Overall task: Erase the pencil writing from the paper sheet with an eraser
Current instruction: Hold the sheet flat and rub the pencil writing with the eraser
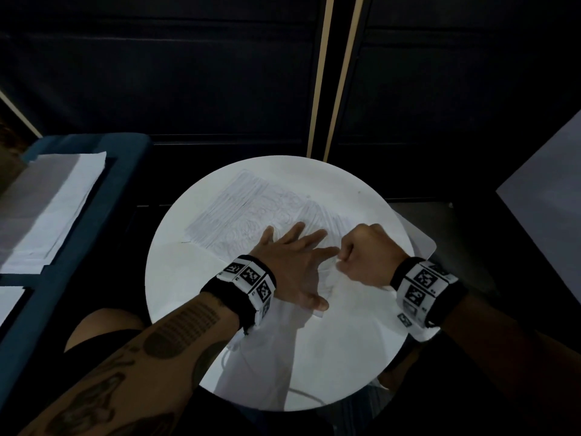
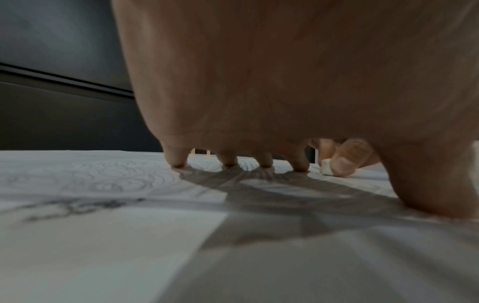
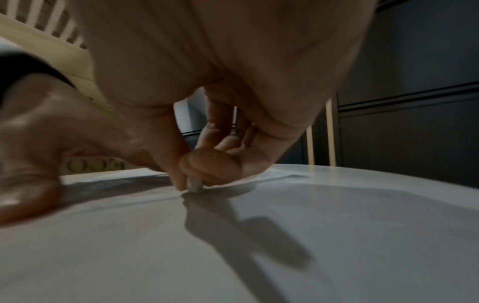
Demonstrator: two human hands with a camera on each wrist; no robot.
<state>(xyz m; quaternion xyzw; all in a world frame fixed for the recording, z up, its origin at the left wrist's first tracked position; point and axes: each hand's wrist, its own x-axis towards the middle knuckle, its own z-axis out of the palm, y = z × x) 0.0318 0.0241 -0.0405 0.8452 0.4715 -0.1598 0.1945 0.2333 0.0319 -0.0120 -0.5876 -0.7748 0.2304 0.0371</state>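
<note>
On the round white table (image 1: 195,278), the paper sheet (image 1: 251,212) was spread flat, its far-left part covered with pencil writing (image 1: 226,215) in dense strokes and loops. The left hand (image 1: 292,262) was laid on the sheet with fingers straight and splayed, fingertips (image 2: 177,162) pressed down, holding nothing. Just to its right, the small white eraser (image 3: 194,185) was pinched between thumb and curled fingers of the right hand (image 1: 367,256), and its lower end was set against the paper. Erasing appeared to be under way at the sheet's near-right part, with most of the writing left to be cleared. For the step to be done well, short strokes would best be run away from the pinning hand, so that the paper was pulled taut rather than buckled. Pressure should be kept moderate, since thin paper could be creased or torn. The pinning hand would need to be shifted as the eraser was worked toward the far left.
</note>
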